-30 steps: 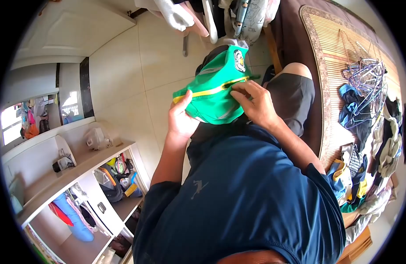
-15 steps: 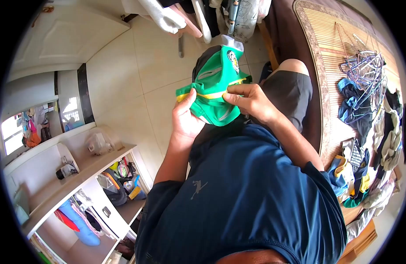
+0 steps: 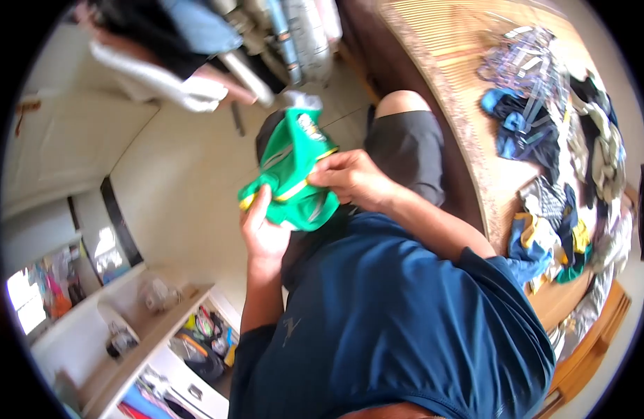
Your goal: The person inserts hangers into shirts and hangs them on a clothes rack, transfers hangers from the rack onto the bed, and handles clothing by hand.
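Observation:
A green garment (image 3: 294,153) with yellow trim and a dark-and-white printed emblem hangs between my two hands, over my lap. Its exact kind I cannot make out. My left hand (image 3: 264,234) pinches its lower left edge, thumb on top of the cloth. On the other side, my right hand (image 3: 353,178) grips the yellow trim between thumb and fingers. The far end of the cloth, with a greyish-white piece, lies over my dark-clad leg.
To the right, a bed with a woven mat (image 3: 434,28) bears a tangle of hangers (image 3: 524,63) and piled clothes (image 3: 538,237). Clothes (image 3: 196,91) hang ahead at the top. An open shelf unit (image 3: 161,328) with bags stands at lower left, and a white door at upper left.
My view has turned, so the hanging clothes show more and the shelf sits lower. Both hands keep hold of the green garment, with little change in their grip.

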`<state>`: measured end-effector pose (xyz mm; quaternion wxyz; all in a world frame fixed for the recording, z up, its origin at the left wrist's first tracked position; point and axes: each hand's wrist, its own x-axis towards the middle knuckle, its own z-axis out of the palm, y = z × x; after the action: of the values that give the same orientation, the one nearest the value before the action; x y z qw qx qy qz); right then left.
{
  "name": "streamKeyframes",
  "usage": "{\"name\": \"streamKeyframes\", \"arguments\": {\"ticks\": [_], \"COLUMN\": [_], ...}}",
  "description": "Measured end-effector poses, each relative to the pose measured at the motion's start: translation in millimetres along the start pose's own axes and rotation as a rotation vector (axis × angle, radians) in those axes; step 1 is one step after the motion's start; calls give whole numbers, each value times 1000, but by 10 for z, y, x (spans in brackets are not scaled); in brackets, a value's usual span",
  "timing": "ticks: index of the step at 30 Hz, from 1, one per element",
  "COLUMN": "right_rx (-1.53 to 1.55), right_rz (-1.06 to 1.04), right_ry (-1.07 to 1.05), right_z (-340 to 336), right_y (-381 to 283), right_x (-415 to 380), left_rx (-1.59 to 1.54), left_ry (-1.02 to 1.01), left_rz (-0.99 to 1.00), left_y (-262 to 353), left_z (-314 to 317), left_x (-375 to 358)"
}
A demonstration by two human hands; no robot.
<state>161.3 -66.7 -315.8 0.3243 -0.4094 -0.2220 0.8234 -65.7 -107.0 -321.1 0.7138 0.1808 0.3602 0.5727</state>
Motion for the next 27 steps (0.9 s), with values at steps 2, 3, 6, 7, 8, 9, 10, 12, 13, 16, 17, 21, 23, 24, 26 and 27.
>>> {"name": "streamKeyframes", "arguments": {"ticks": [2,3,6,7,8,9,10,12,13,16,17,21,23,24,26,27], "right_rx": [42,87,215,270,317,306,294,131,81,-232,-347,-775,-862,-885,-965,-931], "right_rz": [22,25,102,155,167,162,160,89,48,-127,-189,-627,-765,-793,-762,-770], "right_ry": [-45,-66,-201,-253,-300,-312,-328,-274,-262,-62,1,257,287,302,316,345], "right_z": [-2,-13,-76,-124,-147,-165,-173,-155,-172,-94,-82,64,55,58,55,58], "right_y": [-29,-1,-3,-7,1,1,0,-10,16,-4,-6,-200,-295,-351,-483,-541], "right_x": [-21,-1,12,23,32,36,40,28,51,38,32,-117,-86,-68,-78,-81], "left_rx": [61,107,121,119,87,56,58,69,82,106,106,297,410,410,509,522], "left_ry": [30,51,-4,-27,-3,26,17,14,10,73,70,45,92,77,115,162], "left_rz": [47,59,33,26,16,9,13,27,36,76,79,211,322,315,487,555], "left_y": [-15,-22,29,29,34,48,58,70,77,76,86,156,207,255,382,463], "left_z": [41,5,165,198,224,235,225,210,219,229,236,366,540,606,691,720], "left_x": [-14,-23,-34,-34,-35,-32,-26,-3,-2,-6,-1,4,-10,-6,15,32]}}
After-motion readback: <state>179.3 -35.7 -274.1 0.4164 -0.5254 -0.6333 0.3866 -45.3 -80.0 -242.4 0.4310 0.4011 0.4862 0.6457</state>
